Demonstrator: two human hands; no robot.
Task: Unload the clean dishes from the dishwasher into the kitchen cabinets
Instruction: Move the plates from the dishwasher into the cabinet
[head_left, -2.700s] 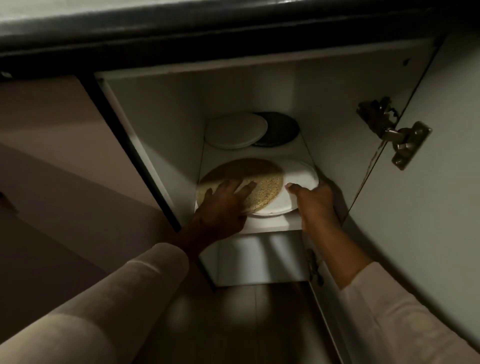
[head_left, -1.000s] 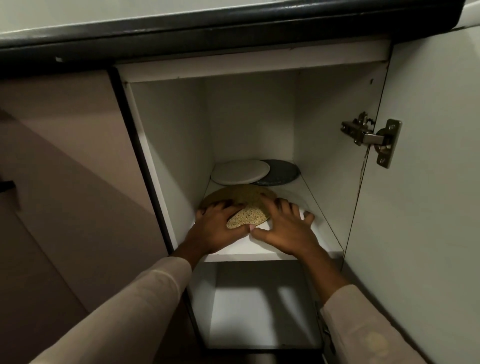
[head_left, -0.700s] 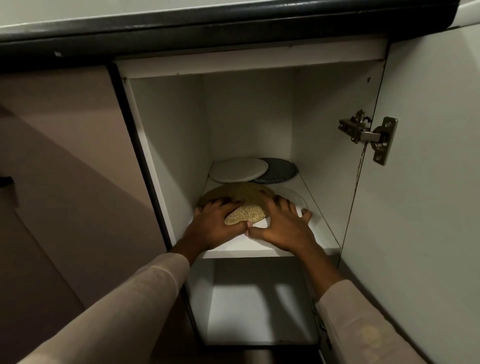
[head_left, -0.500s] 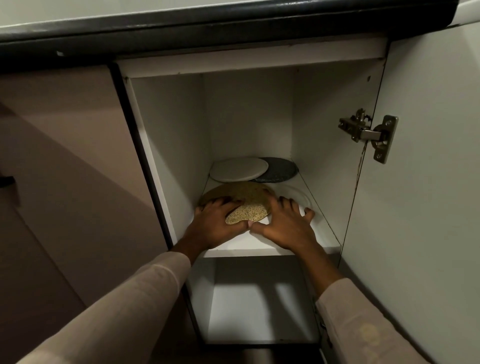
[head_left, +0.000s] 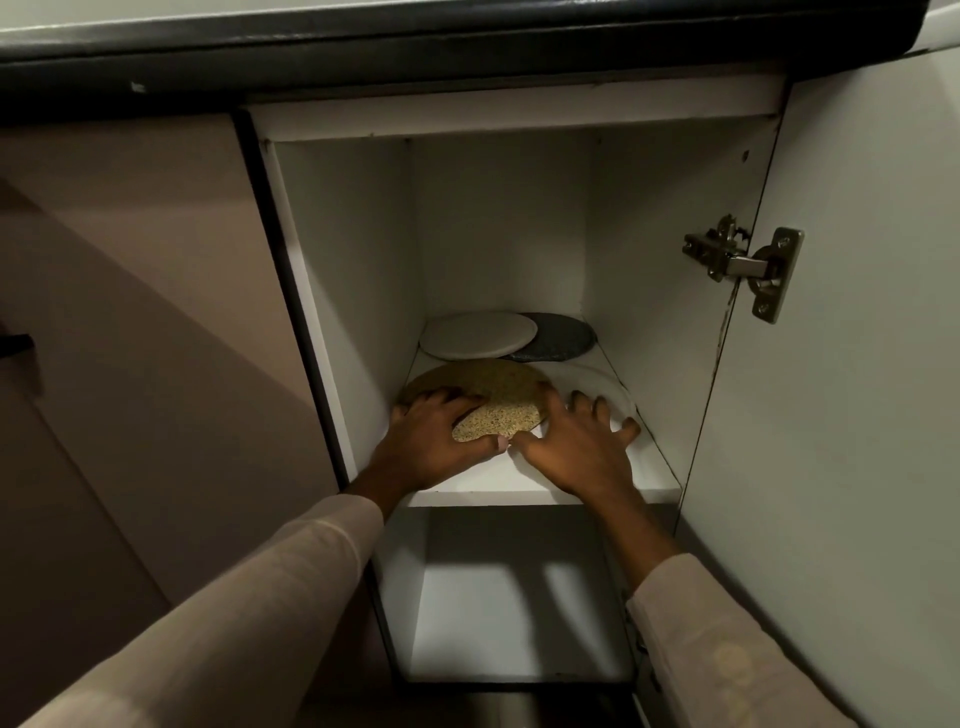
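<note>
In the head view, a round speckled tan plate lies on the white middle shelf of the open cabinet, overlapping a round white plate at its right. The left hand rests flat on the speckled plate with fingers spread, gripping nothing. The right hand lies splayed over the white plate, its thumb by the speckled rim.

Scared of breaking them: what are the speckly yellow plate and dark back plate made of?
Speckled yellow plate: probably stoneware, matte, given its grainy dark flecks. Dark grey plate: likely matte ceramic, faintly mottled; dim light leaves both uncertain.
</note>
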